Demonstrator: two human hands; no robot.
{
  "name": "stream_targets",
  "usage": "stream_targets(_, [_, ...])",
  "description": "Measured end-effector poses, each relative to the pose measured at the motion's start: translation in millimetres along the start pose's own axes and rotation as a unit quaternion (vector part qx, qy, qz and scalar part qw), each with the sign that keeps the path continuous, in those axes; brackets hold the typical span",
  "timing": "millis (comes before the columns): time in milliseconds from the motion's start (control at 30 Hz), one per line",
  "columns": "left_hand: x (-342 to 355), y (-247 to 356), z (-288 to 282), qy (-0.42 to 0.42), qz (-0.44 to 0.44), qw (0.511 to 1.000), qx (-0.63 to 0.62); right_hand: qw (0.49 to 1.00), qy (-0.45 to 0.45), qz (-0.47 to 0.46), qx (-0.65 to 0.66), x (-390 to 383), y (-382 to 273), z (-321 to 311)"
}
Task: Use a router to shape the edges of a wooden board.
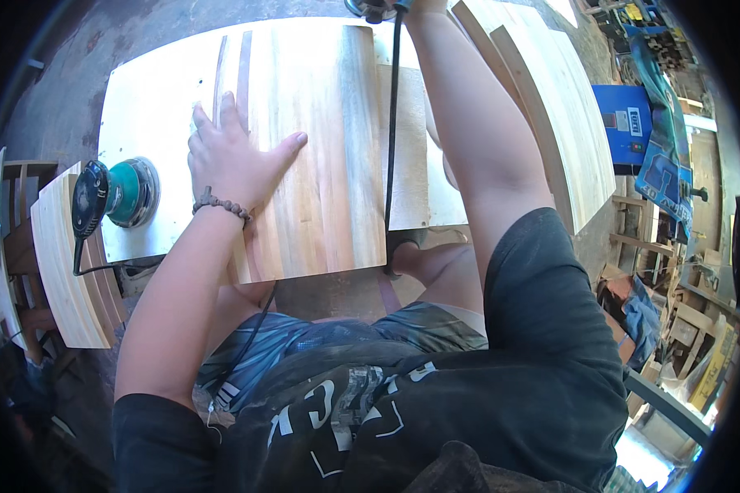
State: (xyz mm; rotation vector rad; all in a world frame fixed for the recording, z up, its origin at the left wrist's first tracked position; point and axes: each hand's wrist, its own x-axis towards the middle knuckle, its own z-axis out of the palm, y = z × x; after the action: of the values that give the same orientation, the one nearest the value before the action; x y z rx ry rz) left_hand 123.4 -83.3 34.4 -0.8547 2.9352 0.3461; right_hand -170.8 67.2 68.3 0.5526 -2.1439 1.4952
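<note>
My left hand (237, 158) lies flat on a glued-up wooden panel (321, 164), fingers spread and thumb out to the right, holding nothing. The panel has pale and brown stripes and rests on a white-topped work table (144, 86). My right arm reaches far forward; only the edge of my right hand (427, 5) shows at the top of the picture, against a corded power tool (373, 8) with dark and metal parts. The fingers there are cut off. Its black cord (393, 123) runs back toward me over the panel's right edge.
A teal and black orbital sander (123, 194) stands left of the panel, its cord trailing toward me. More wooden panels lean or lie at the right (551, 123) and at the left (66, 263). A blue machine (622, 123) and wood scraps (691, 337) are farther right.
</note>
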Motion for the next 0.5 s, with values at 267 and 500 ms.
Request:
stream_targets(267, [1,0,4,-0.005,-0.005,1.0,0.005,0.957,-0.014,0.009,0.289,11,12,-16])
stream_targets(500, [1,1,3,-0.001,-0.005,1.0,0.006,0.998,-0.012,0.048,0.025,-15,8,-28])
